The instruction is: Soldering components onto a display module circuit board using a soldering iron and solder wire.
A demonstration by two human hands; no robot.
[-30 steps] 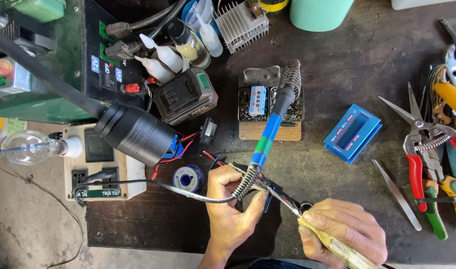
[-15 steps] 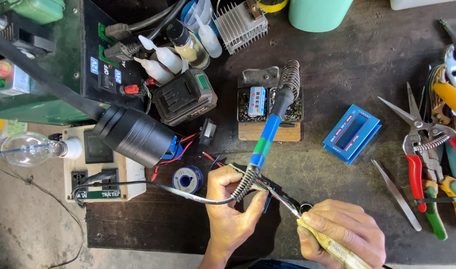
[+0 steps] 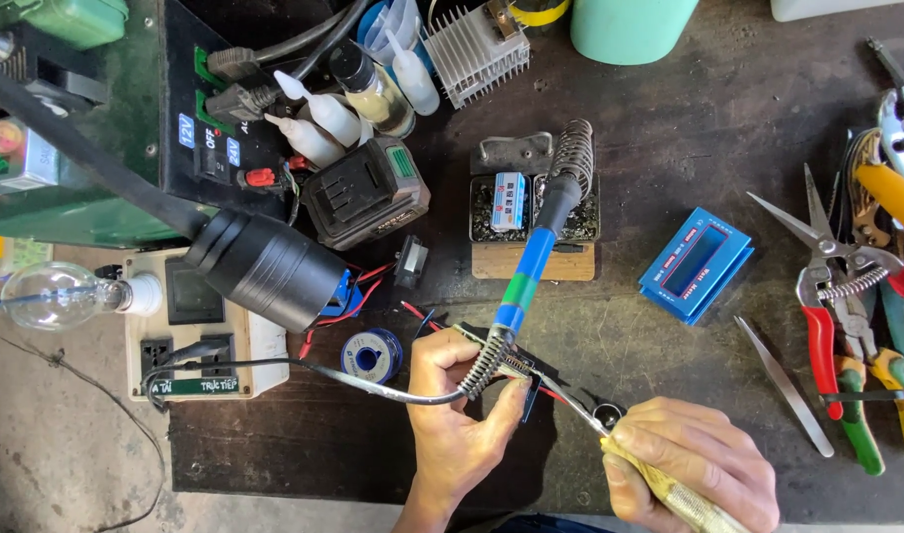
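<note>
My left hand (image 3: 457, 419) pinches a small dark circuit board (image 3: 519, 373) with red and black wires just above the bench. My right hand (image 3: 691, 464) is closed on a yellow-handled tool (image 3: 669, 492) whose thin metal jaws (image 3: 570, 403) reach left to the board's edge. A soldering iron with a blue and green handle (image 3: 526, 271) rests in its coil stand (image 3: 573, 156). The iron's spring-wrapped cable (image 3: 481, 363) crosses over my left fingers.
A black cylindrical lamp head (image 3: 266, 268) hangs left of centre, over a socket box (image 3: 190, 336) and a solder spool (image 3: 371, 353). A blue meter (image 3: 696, 265), tweezers (image 3: 783, 385) and red-handled pliers (image 3: 827, 296) lie right. Glue bottles (image 3: 323, 118) and a green power supply (image 3: 77, 128) stand at the back left.
</note>
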